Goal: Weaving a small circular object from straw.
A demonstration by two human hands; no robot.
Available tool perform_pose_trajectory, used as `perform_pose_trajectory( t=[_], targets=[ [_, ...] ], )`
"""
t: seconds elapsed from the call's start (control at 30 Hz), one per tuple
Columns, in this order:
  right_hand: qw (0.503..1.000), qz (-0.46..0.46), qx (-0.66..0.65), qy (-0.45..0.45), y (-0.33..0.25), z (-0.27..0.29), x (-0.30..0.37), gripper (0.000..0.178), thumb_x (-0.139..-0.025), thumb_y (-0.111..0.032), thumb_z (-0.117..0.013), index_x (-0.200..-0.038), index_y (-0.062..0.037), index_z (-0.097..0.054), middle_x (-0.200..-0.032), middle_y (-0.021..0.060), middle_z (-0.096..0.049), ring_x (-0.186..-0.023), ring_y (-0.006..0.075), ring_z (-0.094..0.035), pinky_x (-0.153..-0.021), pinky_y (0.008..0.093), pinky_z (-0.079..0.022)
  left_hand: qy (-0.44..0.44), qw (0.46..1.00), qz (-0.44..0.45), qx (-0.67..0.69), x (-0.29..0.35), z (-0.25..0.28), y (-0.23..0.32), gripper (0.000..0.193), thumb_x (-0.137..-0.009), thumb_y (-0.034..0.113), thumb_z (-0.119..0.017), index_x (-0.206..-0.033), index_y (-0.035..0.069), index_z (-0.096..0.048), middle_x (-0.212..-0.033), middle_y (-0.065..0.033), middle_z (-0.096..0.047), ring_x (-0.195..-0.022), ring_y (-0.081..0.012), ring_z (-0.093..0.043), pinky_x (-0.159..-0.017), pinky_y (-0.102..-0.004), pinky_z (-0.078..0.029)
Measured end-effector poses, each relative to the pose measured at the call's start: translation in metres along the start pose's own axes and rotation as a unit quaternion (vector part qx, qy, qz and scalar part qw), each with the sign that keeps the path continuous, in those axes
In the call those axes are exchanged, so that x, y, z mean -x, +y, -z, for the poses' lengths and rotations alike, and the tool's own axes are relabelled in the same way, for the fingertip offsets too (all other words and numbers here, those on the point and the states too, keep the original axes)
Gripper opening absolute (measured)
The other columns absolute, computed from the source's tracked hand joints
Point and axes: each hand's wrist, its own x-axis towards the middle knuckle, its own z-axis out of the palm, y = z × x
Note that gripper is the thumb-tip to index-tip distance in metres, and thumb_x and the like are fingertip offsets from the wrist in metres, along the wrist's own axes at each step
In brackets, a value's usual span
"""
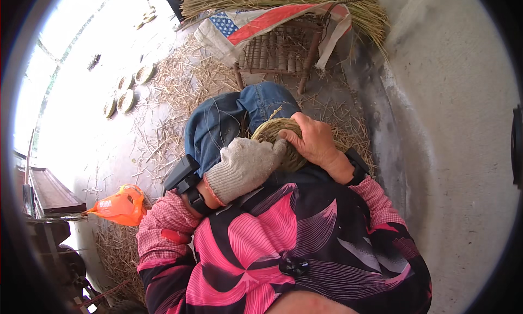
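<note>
A small round basket of coiled straw (279, 130) rests on my lap, against my blue trousers. My left hand (248, 164), in a pale knitted glove, grips its near left side, thumb pointing to the right. With bare fingers, my right hand (311, 139) clasps the basket's right rim, the thumb pressed on top. Some straw ends stick up from its far side. A thin strand (220, 118) loops over my left thigh; where it ends I cannot make out. Both hands hide much of the basket's near part.
Ahead stands a low wooden rack (278, 55) draped with a striped sack (261, 28), bearing a straw bundle (294, 2). Loose straw (180, 80) litters the floor. Several round woven pieces (126, 100) lie far left. An orange plastic bag (121, 206) is at left; a wall (463, 150) rises at right.
</note>
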Motion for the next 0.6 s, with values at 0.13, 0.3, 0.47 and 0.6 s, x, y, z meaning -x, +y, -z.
perform_pose_trajectory(
  t=[0.13, 0.3, 0.47, 0.6],
  targets=[
    [0.999, -0.025, -0.028, -0.027, 0.003, 0.000, -0.003, 0.037, -0.089, -0.043, -0.066, -0.089, -0.0063, -0.056, -0.078, 0.0147, -0.065, -0.072, 0.0346, -0.066, -0.059, 0.0414, -0.051, 0.000, 1.000, 0.014, 0.007, 0.003, 0.003, -0.003, 0.023, -0.088, 0.017, -0.054, -0.109, 0.007, -0.055, -0.078, -0.0107, -0.069, -0.068, -0.0286, -0.071, -0.052, -0.0403, -0.054],
    [0.995, 0.052, -0.079, 0.028, -0.001, 0.005, -0.011, 0.033, -0.082, -0.033, -0.076, -0.089, -0.0055, -0.060, -0.078, 0.0126, -0.065, -0.070, 0.0323, -0.066, -0.058, 0.0381, -0.051, 0.235, 0.953, -0.141, 0.128, 0.039, 0.029, -0.030, 0.042, -0.074, 0.010, -0.068, -0.115, 0.008, -0.064, -0.098, -0.0119, -0.064, -0.087, -0.0320, -0.063, -0.075, -0.0410, -0.052],
    [0.976, 0.196, -0.075, 0.064, -0.007, 0.019, -0.024, 0.034, -0.077, -0.035, -0.076, -0.085, -0.0091, -0.056, -0.071, 0.0066, -0.058, -0.063, 0.0278, -0.062, -0.054, 0.0372, -0.049, 0.519, 0.808, 0.140, 0.241, 0.048, 0.039, -0.076, 0.021, -0.092, 0.002, -0.056, -0.111, 0.001, -0.064, -0.105, -0.0115, -0.065, -0.089, -0.0206, -0.066, -0.078, -0.0314, -0.051],
    [0.944, 0.321, -0.038, 0.066, -0.024, 0.024, -0.036, 0.035, -0.074, -0.036, -0.077, -0.082, -0.0102, -0.054, -0.067, 0.0039, -0.052, -0.058, 0.0235, -0.058, -0.052, 0.0344, -0.047, 0.269, 0.861, 0.118, 0.415, 0.017, 0.023, -0.081, 0.026, -0.093, 0.017, -0.062, -0.114, 0.003, -0.064, -0.108, -0.0117, -0.066, -0.095, -0.0225, -0.065, -0.084, -0.0337, -0.051]
  ],
)
